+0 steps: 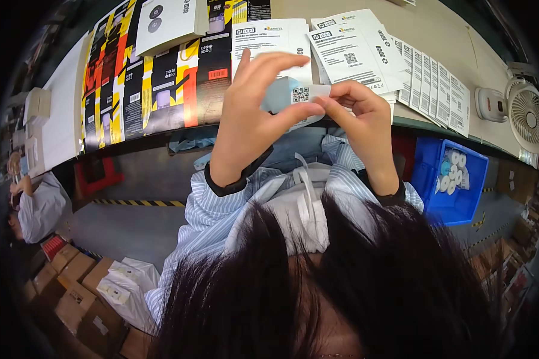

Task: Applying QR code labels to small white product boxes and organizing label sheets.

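Note:
My left hand and my right hand are raised together above the table edge. Between their fingertips they hold a small pale blue-white packet with a square code label on it. The left thumb and fingers pinch its left side. Its right end is pinched by the right fingers. Behind the hands, white printed leaflets lie fanned out on the beige table. My dark hair covers the lower part of the view.
Flat black, yellow and red printed carton sheets lie at the left of the table, a white box on them. A white desk fan stands at right. A blue bin with white rolls sits below. Cardboard boxes and another person are at lower left.

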Available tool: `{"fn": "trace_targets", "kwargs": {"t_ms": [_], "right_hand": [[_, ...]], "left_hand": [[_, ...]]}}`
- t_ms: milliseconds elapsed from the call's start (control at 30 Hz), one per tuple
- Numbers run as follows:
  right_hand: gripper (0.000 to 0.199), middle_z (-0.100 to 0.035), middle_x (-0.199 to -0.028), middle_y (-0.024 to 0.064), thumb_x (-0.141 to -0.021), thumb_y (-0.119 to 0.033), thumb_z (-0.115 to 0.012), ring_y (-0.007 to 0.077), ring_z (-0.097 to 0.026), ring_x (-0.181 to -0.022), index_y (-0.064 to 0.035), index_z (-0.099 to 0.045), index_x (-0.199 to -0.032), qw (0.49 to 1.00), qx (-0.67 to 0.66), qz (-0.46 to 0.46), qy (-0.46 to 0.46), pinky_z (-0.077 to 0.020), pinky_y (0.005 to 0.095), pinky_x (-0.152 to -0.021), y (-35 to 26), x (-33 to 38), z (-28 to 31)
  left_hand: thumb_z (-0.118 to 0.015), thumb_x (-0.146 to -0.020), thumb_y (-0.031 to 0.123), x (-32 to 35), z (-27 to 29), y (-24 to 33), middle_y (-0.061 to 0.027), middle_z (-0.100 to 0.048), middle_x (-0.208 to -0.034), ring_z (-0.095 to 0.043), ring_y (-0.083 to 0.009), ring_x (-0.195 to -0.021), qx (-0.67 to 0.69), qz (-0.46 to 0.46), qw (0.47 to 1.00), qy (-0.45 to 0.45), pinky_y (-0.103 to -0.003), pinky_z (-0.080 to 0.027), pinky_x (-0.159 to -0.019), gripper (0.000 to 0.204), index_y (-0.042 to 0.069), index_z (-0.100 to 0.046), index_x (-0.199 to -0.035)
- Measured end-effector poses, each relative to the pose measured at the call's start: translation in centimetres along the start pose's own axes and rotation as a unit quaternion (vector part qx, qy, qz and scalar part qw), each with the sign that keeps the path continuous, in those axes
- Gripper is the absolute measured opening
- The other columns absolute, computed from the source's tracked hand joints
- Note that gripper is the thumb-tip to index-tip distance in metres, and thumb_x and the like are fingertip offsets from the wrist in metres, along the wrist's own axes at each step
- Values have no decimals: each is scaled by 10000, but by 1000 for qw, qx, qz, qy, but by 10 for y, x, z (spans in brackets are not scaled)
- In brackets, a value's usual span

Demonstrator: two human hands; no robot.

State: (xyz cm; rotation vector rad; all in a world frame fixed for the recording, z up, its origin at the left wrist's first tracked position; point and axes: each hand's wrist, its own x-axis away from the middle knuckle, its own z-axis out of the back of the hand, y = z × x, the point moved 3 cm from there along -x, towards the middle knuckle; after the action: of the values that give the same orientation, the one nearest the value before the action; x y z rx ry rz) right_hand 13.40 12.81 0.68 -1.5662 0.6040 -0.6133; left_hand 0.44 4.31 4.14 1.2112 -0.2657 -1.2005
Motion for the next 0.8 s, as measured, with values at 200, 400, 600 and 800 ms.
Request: {"fn": "trace_targets", "kwargs": {"t_ms": [200,400,600,800], "right_hand": [[120,-632,-764,37,-773,-68,-669,71,-582,-715,13,-610,-838,999,-13,-16,24,-453,184,-669,0,-7,-2],[100,-621,-881,60,-795,-44,-636,106,-592,-786,11,-599,-869,998,28,63,-2,-463,213,-732,0,-15,8],[469,-597,-968,121,-793,7,-615,161,-598,-846,5,-408,-1214,978,-97,115,142,-481,257,-773,-9,-28,16],[593,-593,-843,83,-749,48,-643,114,-594,-799,-2,-381,-1278,998,-60,-9,-25,-478,215,-722,5,-17,-4]], "left_hand": [[-694,-697,104,9,-5,-22,-99,-643,-779,-606,-247,-643,46,84,994,-52,-404,-355,-980,183,28,-617,-845],[-704,-713,96,14,-6,-22,-56,-613,-695,-562,-106,-620,58,181,978,-81,-232,-452,-620,156,4,-616,-803],[-721,-715,112,23,-1,-30,-8,-597,-655,-525,-40,-592,139,231,961,-60,-187,-394,-515,169,-8,-610,-760],[-719,-699,132,16,7,-34,-49,-623,-695,-578,-134,-636,44,138,989,11,-246,-438,-592,175,11,-622,-779]]}}
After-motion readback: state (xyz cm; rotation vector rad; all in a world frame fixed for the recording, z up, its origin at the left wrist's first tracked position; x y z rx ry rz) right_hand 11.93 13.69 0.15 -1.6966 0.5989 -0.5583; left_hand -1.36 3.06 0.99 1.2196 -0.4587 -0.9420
